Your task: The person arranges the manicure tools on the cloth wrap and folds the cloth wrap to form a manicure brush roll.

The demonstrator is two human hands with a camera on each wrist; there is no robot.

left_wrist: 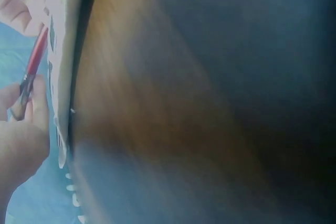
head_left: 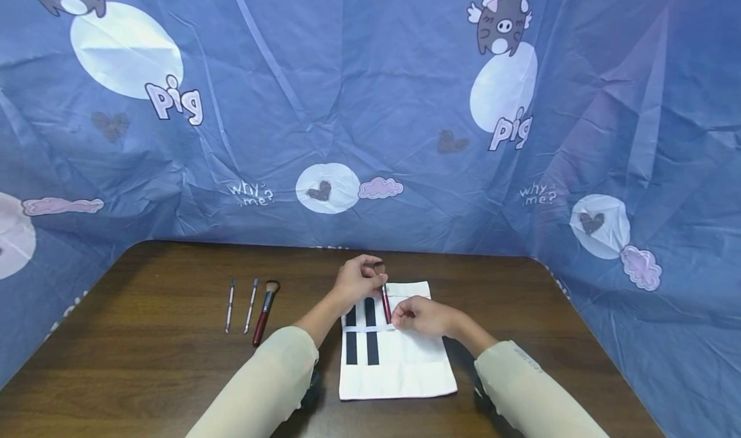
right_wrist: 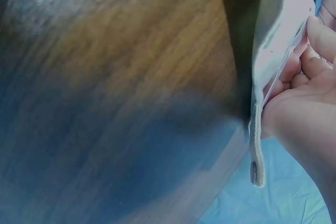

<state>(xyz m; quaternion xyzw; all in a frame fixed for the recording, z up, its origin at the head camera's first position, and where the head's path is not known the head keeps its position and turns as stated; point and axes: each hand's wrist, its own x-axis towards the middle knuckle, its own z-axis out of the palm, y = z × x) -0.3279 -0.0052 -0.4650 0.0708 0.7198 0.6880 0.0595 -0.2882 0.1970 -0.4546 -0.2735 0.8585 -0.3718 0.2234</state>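
My left hand (head_left: pixel 356 281) pinches a makeup brush (head_left: pixel 386 304) near its bristle end. The brush points down over a white fabric brush roll (head_left: pixel 399 381), its red handle end close to a white elastic band (head_left: pixel 366 328). At that band, the curled fingers of my right hand (head_left: pixel 425 316) pinch its edge beside the handle tip. In the left wrist view the red handle (left_wrist: pixel 38 53) slants between both hands. Two black strips (head_left: pixel 372 345) lie side by side on the roll, crossed by the band. My right palm partly hides the roll's right side.
Left of the roll, a larger red-handled makeup brush (head_left: pixel 265 314) lies on the brown wooden table (head_left: pixel 145 361). Beside it are two thin, light-coloured sticks with darker ends (head_left: pixel 251 306). A blue printed cloth (head_left: pixel 393 103) hangs behind the table and along its sides.
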